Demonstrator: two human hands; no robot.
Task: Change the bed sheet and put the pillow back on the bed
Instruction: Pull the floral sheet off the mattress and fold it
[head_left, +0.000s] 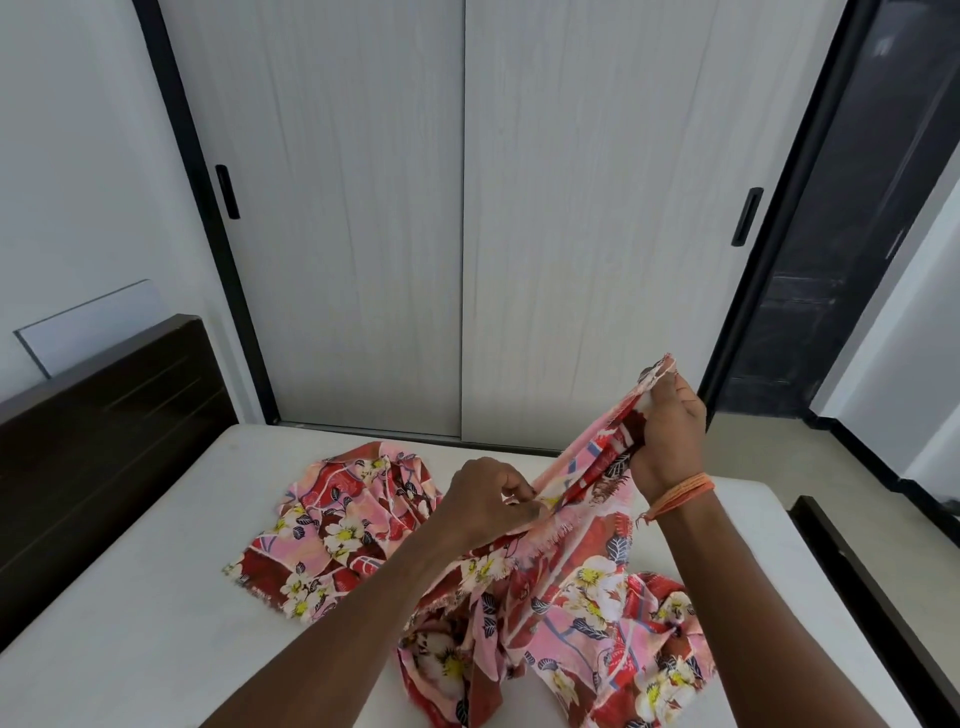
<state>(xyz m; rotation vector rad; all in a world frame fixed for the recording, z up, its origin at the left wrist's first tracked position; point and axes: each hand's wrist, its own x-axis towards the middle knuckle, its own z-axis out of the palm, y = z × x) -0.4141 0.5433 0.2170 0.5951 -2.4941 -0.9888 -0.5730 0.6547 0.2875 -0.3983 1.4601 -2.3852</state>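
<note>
Head view: only camera; looks down over a bed toward a wardrobe.
Bed sheet (566, 587): pink and red floral cloth, crumpled, lying on the bare mattress (130, 597) from centre to near right. One bunch sits at centre-left, further off; a bigger heap lies near right. A strip of it rises off the heap up to the right hand. Frayed edge runs between the two hands.
Right hand (670, 436): raised above the mattress, right of centre, fingers curled round a gathered corner of the sheet, gripping it. Tip of the corner sticks out above the fist. Orange thread band (680, 496) on the wrist.
Left hand (485, 501): lower and left of the right hand, thumb and fingertips pinching the sheet's frayed edge. Forearm reaches in from the near edge, over the cloth.
Mattress: white, uncovered except where the sheet lies.
Headboard (104, 441): dark wood, at the left side of the bed.
Wardrobe (467, 208): far side, two pale sliding doors in a black frame, a black recessed handle on each.
Bed frame (872, 597): dark rail along the right edge of the mattress.
Wall panel (88, 322): white, flat, on the left wall above the headboard.
Pillow: not in view.
</note>
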